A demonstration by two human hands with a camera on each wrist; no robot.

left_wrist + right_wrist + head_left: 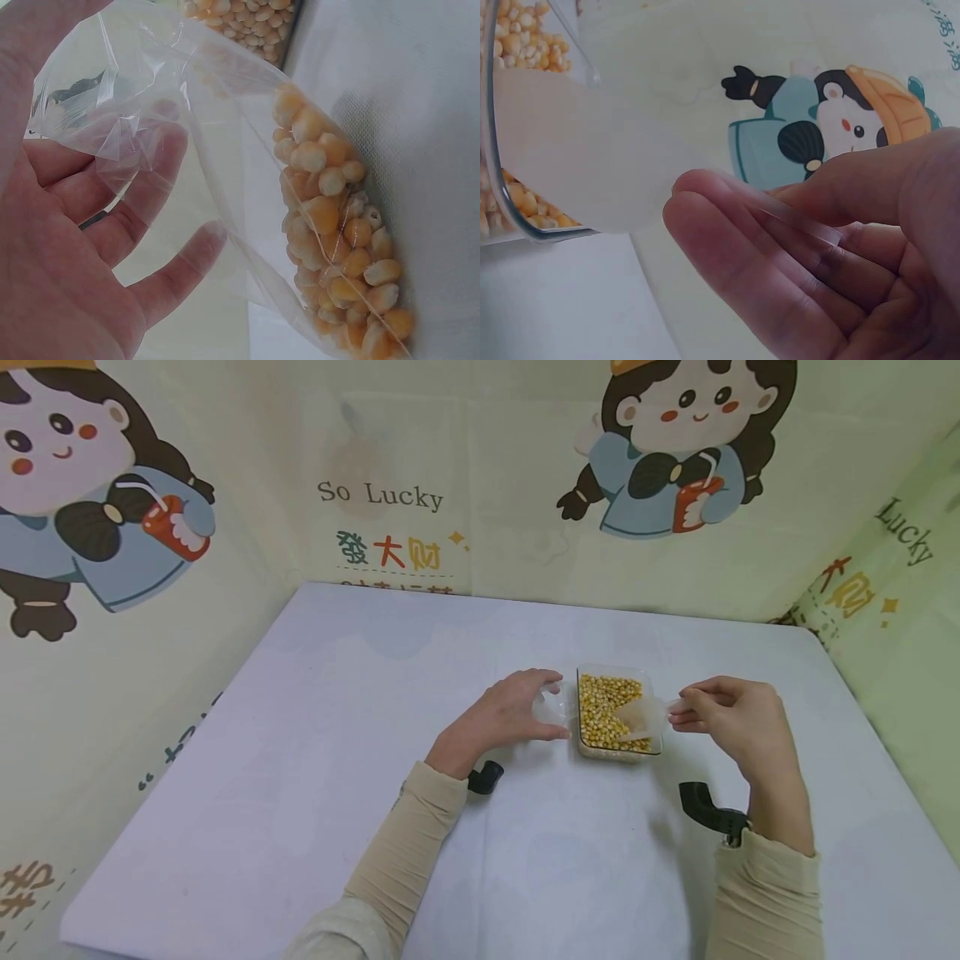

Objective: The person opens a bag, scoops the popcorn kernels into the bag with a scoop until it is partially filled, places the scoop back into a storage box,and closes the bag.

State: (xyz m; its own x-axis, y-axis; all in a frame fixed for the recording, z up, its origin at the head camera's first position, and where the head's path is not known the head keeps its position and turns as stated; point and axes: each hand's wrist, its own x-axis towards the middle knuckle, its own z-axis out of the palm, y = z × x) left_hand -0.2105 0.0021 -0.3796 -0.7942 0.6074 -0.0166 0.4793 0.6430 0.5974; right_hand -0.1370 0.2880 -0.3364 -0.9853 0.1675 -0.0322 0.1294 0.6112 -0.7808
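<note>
While right fingers (731, 251) pinch scoop (592, 154), left fingers (187, 255) spread, touching bag (232, 112).

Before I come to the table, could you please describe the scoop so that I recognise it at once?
On the white table stands a clear box of corn. At the box's right side in the head view, the right hand pinches the scoop, its broad end over the corn. Unlike the box and the bag, both clear, the scoop is milky white.

White table (540, 827); pale walls (517, 435), lettering (381, 496), 2 cartoon figures (660, 485) in head view.
</note>
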